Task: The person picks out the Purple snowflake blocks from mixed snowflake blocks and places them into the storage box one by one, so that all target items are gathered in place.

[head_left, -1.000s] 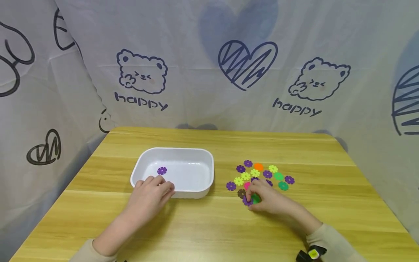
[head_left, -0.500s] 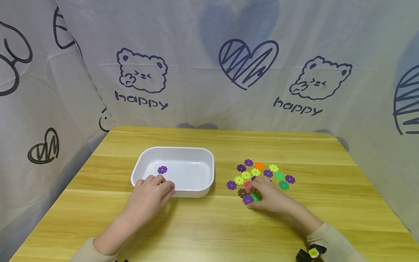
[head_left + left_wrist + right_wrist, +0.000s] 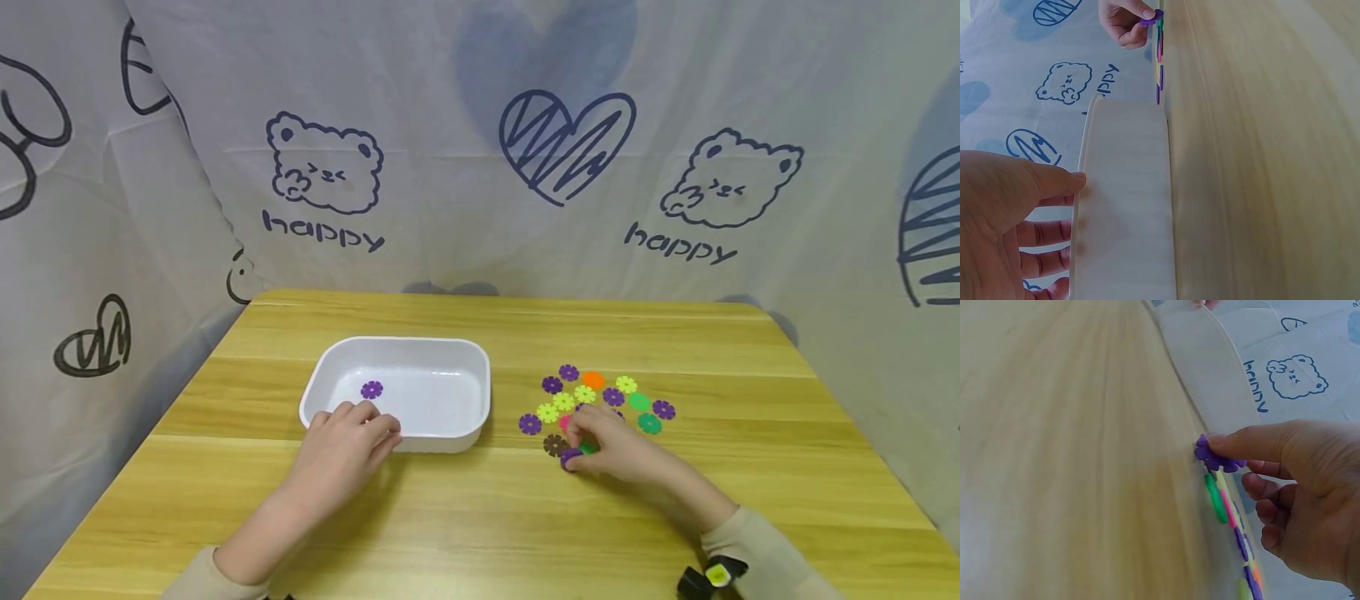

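Observation:
My left hand (image 3: 337, 454) grips the near rim of a white plastic tub (image 3: 446, 445). In the left wrist view its thumb presses the outer wall while the fingers reach over the rim. Inside the tub lies one purple notched snowflake disc (image 3: 371, 390). To the right, my right hand (image 3: 618, 446) pinches another purple snowflake disc (image 3: 1219, 456) between thumb and fingers, tilted up at the front of a scattered group. A green disc (image 3: 587, 448) shows partly beneath that hand, and a brown disc (image 3: 555, 445) lies just left of it.
Several yellow, purple and green discs lie flat on the wooden table (image 3: 480, 533), with an orange disc (image 3: 593, 380) at the back. A pink disc (image 3: 566, 423) is partly covered by the right hand. Behind the table hangs a printed white cloth (image 3: 450, 225).
The purple disc under my right fingertips has gone from lying flat to tilted in a pinch. The brown disc has turned a little. My left hand and the tub stay put.

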{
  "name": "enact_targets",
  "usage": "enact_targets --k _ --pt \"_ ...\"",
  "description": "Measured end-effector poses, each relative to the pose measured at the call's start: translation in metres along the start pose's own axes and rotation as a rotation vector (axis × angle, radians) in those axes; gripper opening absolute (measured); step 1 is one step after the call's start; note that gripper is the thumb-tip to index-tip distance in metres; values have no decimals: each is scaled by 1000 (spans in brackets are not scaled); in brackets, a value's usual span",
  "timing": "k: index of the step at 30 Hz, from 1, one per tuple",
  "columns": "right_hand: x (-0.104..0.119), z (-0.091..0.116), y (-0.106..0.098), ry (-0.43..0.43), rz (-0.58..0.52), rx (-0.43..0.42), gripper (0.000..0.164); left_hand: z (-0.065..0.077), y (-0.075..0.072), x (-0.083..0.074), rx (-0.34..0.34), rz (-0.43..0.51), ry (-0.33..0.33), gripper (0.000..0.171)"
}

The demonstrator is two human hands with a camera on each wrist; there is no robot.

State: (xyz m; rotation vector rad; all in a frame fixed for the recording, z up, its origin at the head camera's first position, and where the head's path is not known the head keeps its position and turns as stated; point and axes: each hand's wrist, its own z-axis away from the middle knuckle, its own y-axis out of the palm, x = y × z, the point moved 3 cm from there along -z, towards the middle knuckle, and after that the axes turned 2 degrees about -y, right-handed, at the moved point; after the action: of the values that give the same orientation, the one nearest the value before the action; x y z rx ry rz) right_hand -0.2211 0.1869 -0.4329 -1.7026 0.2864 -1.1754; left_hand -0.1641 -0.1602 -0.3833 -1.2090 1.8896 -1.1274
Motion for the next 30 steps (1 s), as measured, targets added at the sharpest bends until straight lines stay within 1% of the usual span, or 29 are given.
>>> enact_targets --k 5,11,16,22,27,30 --pt "7 -6 -4 -49 20 12 24 0 0 1 -3 1 -2 8" --pt "20 -19 -11 -118 25 -22 23 0 1 1 -1 5 0 8" --pt "36 -31 -20 -170 14 -57 22 0 1 1 2 4 2 8" --pt "59 -47 -31 -202 -11 -75 22 1 0 1 1 0 4 8" --pt "76 -64 -42 -272 22 -101 23 1 0 1 -3 0 9 8" --pt "85 -75 -45 -291 40 -104 23 0 0 1 -9 -3 10 7"
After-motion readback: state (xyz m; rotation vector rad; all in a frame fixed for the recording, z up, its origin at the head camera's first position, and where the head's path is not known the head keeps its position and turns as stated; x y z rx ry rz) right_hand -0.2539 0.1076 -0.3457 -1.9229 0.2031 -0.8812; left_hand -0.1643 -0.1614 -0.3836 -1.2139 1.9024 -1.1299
